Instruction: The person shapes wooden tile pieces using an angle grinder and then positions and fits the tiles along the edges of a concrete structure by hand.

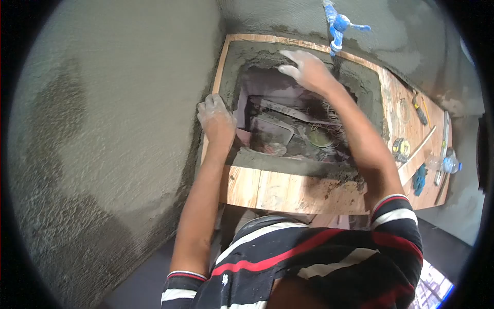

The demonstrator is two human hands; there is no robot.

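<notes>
My left hand (217, 119) rests on the left rim of the counter beside the wall, its greyed fingers laid over the edge. My right hand (310, 73) reaches over the back of the rectangular opening, thumb and fingers apart, nothing visible in it. Its fingertips are near the wet grey mortar (242, 51), which forms a rough band around the opening. Wood-patterned tiles (288, 190) border the mortar. Through the opening (303, 95) a dark space shows, with a pale strip (293, 112) and other debris lying below.
A blue tap (339, 24) projects from the back wall above the counter. On the right side lie a tape measure (401, 148), a screwdriver-like tool (419, 109), a level-like bar (444, 139), a blue-green glove (419, 180) and a plastic bottle (451, 164). A plastered wall (118, 103) stands at the left.
</notes>
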